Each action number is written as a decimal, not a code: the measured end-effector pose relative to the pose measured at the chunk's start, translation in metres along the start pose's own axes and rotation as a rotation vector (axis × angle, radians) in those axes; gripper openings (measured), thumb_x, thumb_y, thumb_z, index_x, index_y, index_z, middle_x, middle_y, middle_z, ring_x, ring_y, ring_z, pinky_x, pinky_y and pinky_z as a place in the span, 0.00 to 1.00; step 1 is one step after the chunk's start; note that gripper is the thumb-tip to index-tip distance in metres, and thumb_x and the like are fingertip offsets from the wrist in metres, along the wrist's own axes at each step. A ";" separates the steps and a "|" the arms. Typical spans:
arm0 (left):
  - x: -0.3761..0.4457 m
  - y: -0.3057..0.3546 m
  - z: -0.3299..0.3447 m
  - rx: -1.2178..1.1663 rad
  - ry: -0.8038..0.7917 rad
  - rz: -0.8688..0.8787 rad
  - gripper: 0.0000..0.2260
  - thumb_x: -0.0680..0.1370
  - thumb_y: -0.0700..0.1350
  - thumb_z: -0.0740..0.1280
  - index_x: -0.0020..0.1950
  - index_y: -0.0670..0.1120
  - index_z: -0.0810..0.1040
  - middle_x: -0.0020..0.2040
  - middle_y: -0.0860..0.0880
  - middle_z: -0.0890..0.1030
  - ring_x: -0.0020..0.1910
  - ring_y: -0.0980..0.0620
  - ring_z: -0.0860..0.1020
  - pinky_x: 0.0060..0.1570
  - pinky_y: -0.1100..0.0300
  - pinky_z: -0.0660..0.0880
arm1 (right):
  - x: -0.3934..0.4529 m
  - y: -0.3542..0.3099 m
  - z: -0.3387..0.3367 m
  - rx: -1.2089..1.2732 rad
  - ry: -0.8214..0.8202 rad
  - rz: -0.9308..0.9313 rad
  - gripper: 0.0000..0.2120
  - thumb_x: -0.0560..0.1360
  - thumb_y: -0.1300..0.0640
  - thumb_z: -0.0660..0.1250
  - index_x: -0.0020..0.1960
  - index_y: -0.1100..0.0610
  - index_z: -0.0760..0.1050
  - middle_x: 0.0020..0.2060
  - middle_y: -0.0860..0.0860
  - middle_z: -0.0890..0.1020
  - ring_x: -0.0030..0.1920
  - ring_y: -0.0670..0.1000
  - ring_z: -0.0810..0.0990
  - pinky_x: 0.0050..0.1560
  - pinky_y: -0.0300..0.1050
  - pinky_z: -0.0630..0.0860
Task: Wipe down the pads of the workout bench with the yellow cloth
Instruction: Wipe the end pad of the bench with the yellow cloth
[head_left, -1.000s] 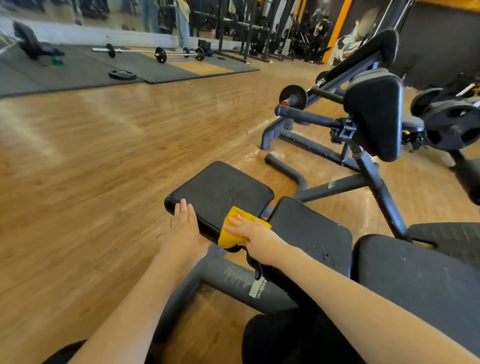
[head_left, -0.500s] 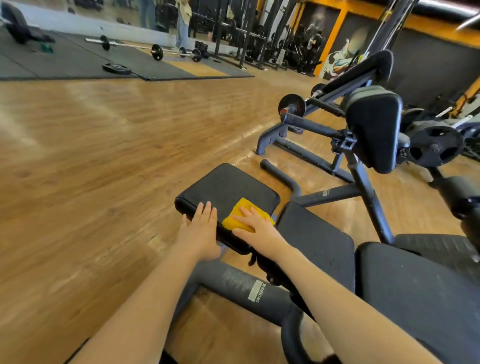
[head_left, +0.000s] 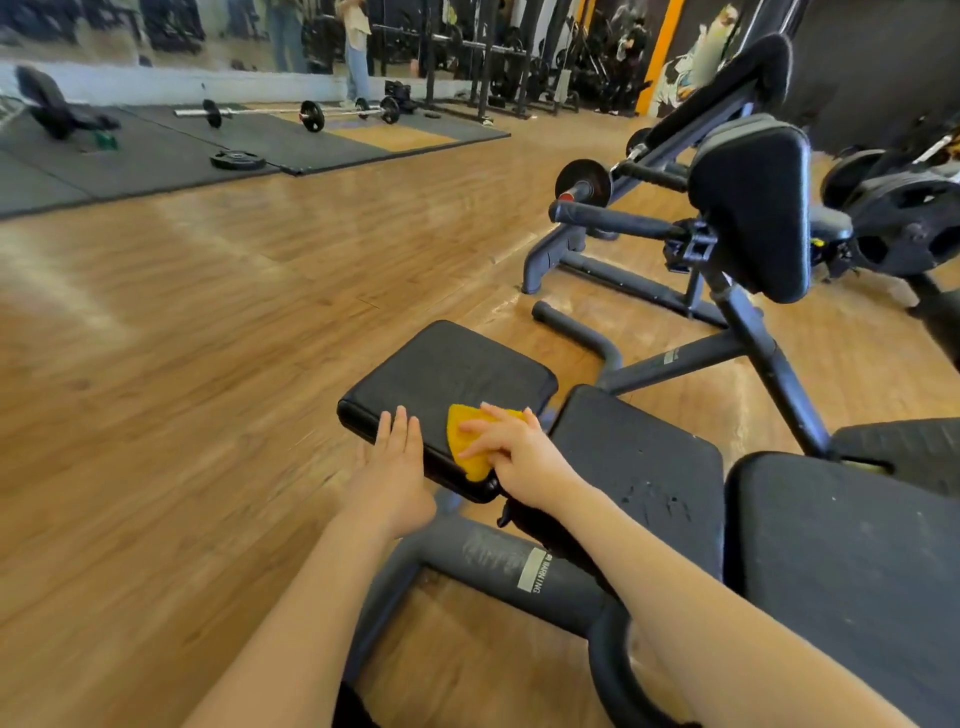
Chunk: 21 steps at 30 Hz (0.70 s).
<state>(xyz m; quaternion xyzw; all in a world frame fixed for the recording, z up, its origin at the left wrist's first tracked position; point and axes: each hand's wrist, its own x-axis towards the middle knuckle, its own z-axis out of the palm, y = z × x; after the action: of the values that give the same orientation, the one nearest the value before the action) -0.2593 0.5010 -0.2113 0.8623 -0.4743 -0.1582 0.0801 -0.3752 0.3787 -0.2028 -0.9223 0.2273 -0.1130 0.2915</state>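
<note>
The workout bench has several black pads. The far left pad (head_left: 447, 374) lies flat in the middle of the view. The yellow cloth (head_left: 465, 439) rests on that pad's near right corner, pressed down by my right hand (head_left: 517, 454), whose fingers are spread over it. My left hand (head_left: 392, 467) lies flat on the same pad's near edge, fingers together, holding nothing. A second pad (head_left: 639, 462) sits to the right, and a third pad (head_left: 852, 561) is at the far right. A padded rest (head_left: 753, 208) stands upright behind.
The bench's grey frame tube (head_left: 498, 564) with a warning label runs under my arms. Wooden floor (head_left: 182, 364) spreads to the left. A barbell (head_left: 306, 111) and a weight plate (head_left: 236, 160) lie on black mats at the back. Plate-loaded machines (head_left: 904, 218) crowd the right.
My right hand has slid the cloth from the pad's near edge up onto its top surface. My left hand has stayed on the pad's near edge. The camera has shifted.
</note>
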 end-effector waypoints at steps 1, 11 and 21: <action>0.000 0.002 0.002 -0.001 0.006 -0.003 0.36 0.75 0.40 0.58 0.76 0.42 0.38 0.76 0.45 0.35 0.75 0.47 0.35 0.74 0.46 0.46 | -0.001 -0.002 0.001 0.031 0.006 0.024 0.19 0.74 0.72 0.54 0.49 0.58 0.81 0.67 0.48 0.73 0.74 0.48 0.57 0.74 0.54 0.38; 0.004 0.007 0.009 -0.029 -0.008 -0.013 0.39 0.78 0.51 0.61 0.76 0.40 0.37 0.75 0.44 0.33 0.74 0.46 0.34 0.73 0.48 0.45 | 0.014 -0.010 0.020 -0.085 0.030 0.261 0.29 0.76 0.45 0.61 0.74 0.51 0.57 0.75 0.48 0.56 0.76 0.50 0.50 0.74 0.56 0.45; -0.011 0.018 0.010 0.042 -0.006 -0.014 0.50 0.71 0.64 0.66 0.76 0.42 0.37 0.76 0.46 0.34 0.75 0.49 0.36 0.73 0.53 0.46 | 0.001 0.017 0.008 -0.164 -0.198 -0.206 0.21 0.77 0.65 0.59 0.68 0.53 0.69 0.72 0.47 0.64 0.73 0.47 0.60 0.74 0.43 0.56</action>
<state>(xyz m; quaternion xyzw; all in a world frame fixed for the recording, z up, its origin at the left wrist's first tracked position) -0.2823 0.5005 -0.2135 0.8666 -0.4718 -0.1514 0.0593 -0.3776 0.3700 -0.2193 -0.9680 0.1102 -0.0322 0.2231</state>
